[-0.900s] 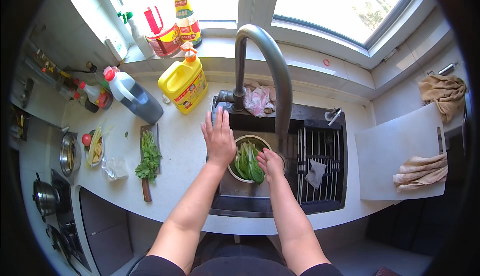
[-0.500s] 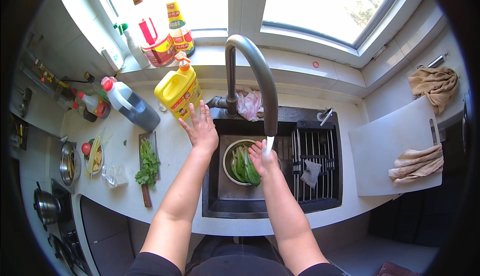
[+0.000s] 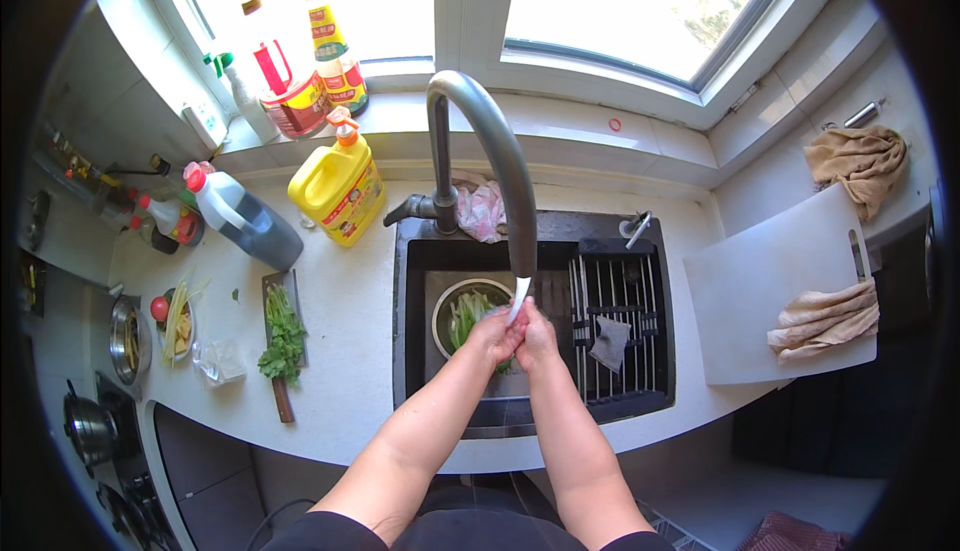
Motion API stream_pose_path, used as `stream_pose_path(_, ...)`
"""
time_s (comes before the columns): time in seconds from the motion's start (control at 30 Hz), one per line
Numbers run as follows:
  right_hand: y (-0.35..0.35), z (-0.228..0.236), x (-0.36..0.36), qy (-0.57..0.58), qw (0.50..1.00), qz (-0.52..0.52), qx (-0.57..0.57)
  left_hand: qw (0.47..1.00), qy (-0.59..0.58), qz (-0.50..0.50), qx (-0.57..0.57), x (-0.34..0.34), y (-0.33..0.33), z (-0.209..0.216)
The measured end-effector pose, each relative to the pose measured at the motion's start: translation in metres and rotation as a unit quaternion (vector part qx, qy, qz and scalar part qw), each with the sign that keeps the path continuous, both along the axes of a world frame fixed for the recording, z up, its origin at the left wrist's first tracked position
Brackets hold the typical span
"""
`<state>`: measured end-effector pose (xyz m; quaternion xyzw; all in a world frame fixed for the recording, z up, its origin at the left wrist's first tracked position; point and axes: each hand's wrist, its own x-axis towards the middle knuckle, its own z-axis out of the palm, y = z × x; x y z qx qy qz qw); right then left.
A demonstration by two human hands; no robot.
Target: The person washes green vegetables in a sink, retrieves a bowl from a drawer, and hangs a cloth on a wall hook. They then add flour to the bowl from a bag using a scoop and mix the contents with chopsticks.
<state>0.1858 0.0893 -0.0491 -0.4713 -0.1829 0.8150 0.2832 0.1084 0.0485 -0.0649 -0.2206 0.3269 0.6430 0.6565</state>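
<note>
Hands: two, centre
Water stream: one, centre
Faucet: one, centre
Bowl: one, centre
Yellow pump jug: one, upper left
Windowsill bottles: three, upper left
Wooden-handled knife: one, left
Beige cloths: two, right
White board: one, right

Noted yellow pump jug on counter near dark-filled jug. Found leafy herbs lying over brown-handled knife. Observed beige cloth draped on white cutting board.

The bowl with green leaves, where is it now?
In the head view, the bowl sits in the left half of the sink, left of the rack, partly hidden by the left hand.
</note>
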Motion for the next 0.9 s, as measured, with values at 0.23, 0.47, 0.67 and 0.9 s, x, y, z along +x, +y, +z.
stream_pose_path(0.23,-0.010,0.050,-0.022,0.304,0.910,-0.207,-0.191,0.951,-0.133,0.218,0.175,0.006,0.006,0.041)
stream_pose_path(0.47,-0.018,-0.001,-0.022,0.282,0.959,0.023,-0.022,0.980,0.011,0.067,0.185,-0.002,0.001,-0.020)
stream_pose_path(0.67,-0.021,0.019,-0.016,-0.030,0.996,0.070,-0.055,0.980,0.199,0.021,0.019,-0.010,-0.010,0.025)
stream_pose_path(0.9,-0.026,0.013,-0.022,-0.151,0.961,0.065,0.221,0.989,0.140,-0.002,-0.043,-0.013,-0.024,0.007)
